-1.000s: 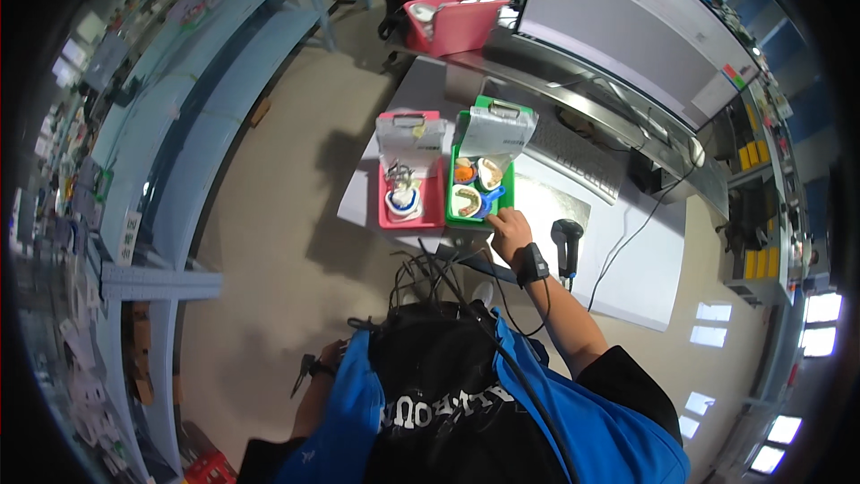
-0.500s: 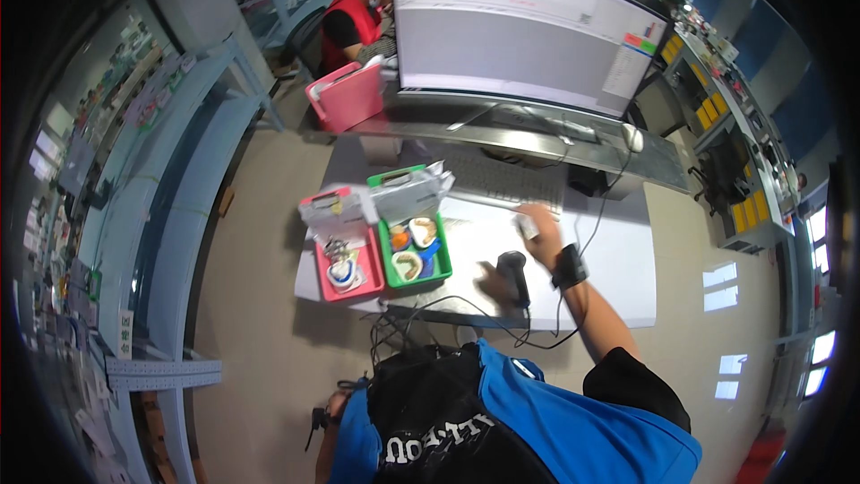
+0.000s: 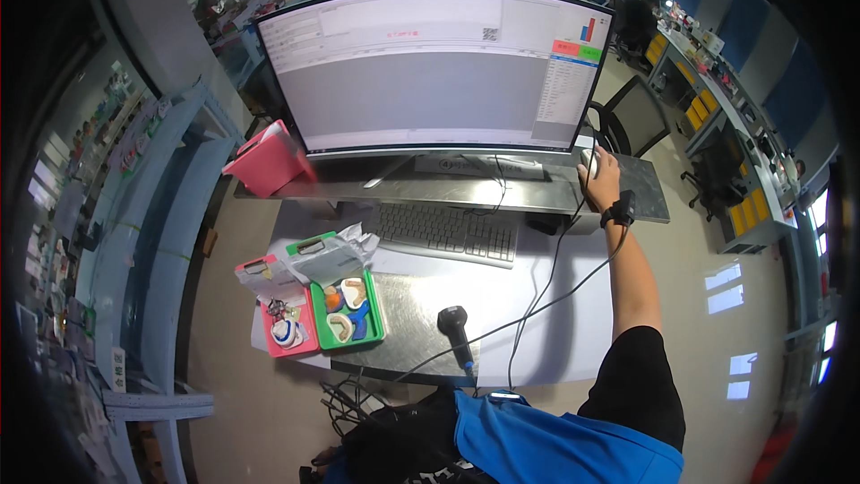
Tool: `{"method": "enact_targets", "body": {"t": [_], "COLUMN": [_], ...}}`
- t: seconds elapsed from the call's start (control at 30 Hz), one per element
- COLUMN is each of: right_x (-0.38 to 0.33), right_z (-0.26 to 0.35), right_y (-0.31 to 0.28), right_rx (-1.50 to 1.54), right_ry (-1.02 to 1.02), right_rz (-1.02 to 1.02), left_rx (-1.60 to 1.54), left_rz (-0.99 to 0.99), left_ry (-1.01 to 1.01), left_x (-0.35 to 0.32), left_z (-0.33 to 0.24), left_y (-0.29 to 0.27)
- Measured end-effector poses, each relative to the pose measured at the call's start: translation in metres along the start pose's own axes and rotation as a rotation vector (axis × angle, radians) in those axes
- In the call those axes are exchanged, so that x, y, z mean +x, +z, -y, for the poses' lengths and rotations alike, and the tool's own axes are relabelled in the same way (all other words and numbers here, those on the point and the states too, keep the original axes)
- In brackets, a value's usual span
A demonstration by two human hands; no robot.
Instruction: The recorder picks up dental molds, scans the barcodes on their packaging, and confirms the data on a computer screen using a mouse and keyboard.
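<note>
A white mouse [image 3: 588,159] sits on the raised metal shelf [image 3: 448,190] under the wide monitor [image 3: 430,72], at its right end. The right hand [image 3: 602,181] lies cupped over it, fingers curled loosely on top, a black band at the wrist. Below on the desk [image 3: 555,323] are a keyboard [image 3: 445,231], a black scanner [image 3: 455,330] and a green tray [image 3: 351,312]. The left hand is out of sight.

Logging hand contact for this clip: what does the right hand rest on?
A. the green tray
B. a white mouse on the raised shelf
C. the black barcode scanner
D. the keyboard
B: the right hand is stretched up to the metal shelf under the monitor and covers a white mouse, away from the keyboard, scanner and green tray.
</note>
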State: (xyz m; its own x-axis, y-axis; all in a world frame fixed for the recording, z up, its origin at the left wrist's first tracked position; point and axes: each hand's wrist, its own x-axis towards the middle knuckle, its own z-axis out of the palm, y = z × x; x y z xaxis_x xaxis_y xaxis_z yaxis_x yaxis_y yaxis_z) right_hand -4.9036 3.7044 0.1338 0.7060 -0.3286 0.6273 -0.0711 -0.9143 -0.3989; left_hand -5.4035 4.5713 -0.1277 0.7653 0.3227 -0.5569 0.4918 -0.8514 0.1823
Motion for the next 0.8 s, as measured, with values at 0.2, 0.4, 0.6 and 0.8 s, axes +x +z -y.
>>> {"method": "enact_targets", "body": {"t": [0.2,0.4,0.6,0.8], "right_x": [0.009,0.012,0.012,0.01], "right_z": [0.006,-0.005,-0.006,-0.002], "right_y": [0.011,0.012,0.015,0.012], "right_rx": [0.065,0.053,0.043,0.027], "right_ry": [0.019,-0.027,-0.025,-0.022], "right_rz": [0.018,0.001,-0.004,-0.016], "left_rx": [0.117,0.181,0.031,0.069], "left_rz": [0.065,0.139,0.075,-0.058], "left_ry": [0.078,0.048,0.114,0.299], "left_x": [0.007,0.021,0.026,0.018], "left_z": [-0.022,-0.045,-0.045,-0.045], "left_y": [-0.003,0.005,0.011,0.025]}}
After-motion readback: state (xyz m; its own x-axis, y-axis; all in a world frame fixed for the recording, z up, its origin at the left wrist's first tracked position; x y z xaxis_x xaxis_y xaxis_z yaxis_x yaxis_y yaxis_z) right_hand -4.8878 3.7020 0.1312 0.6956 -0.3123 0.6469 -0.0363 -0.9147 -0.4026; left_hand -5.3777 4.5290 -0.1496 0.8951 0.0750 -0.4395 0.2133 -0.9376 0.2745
